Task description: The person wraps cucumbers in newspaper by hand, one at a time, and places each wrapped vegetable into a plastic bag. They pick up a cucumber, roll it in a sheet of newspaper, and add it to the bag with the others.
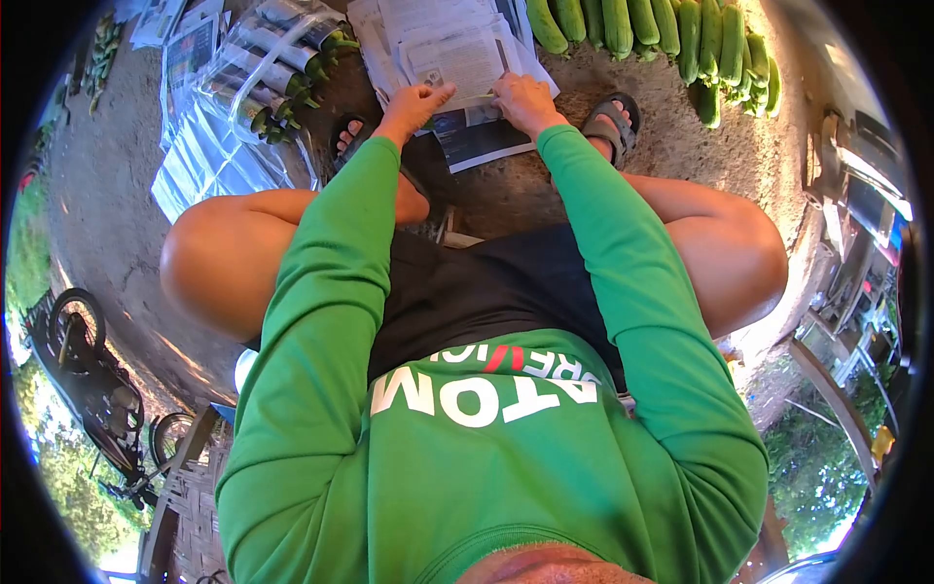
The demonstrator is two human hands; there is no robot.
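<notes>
A stack of printed paper sheets lies on the ground between my feet, its loose sheets overlapping unevenly. My left hand rests at the near left edge of the sheets, thumb stretched out and apart from the fingers, which are partly hidden. At the near right, my right hand has thumb and fingers pinched together at the edge of a printed sheet. Under both hands, a darker printed page sticks out toward me.
Long green gourds lie in rows at the far right. At the left, paper-wrapped vegetables with green stem ends lie in a clear plastic bag. My sandalled feet flank the paper. A motorcycle stands at the far left.
</notes>
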